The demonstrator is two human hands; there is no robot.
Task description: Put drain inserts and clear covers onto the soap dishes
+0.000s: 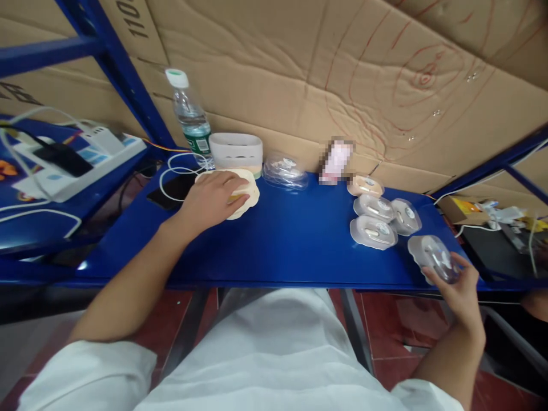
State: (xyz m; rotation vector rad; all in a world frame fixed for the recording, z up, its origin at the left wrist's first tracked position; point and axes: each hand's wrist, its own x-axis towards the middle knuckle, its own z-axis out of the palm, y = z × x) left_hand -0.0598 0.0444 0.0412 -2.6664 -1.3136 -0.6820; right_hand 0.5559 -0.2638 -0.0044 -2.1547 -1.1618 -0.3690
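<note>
1. Fingers of the right hand [462,288] are closed around a clear, oval plastic case [439,257], lower right; whether the cream, scalloped disc [254,197], centre left, is gripped by the left hand [209,197] cannot be told.
2. Over the glossy blue counter [282,245]'s near edge, the case could be dropped if loosely held.
3. "110" is printed on brown cardboard [132,20], upper left; the bottle's green label [199,144] cannot be read.

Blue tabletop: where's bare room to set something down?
Bare blue tabletop lies between the left hand and the clustered pale rounded plastic cases. Crowded: back left, around the clear green-labelled plastic bottle, and right end, where the right hand grips another case.
</note>
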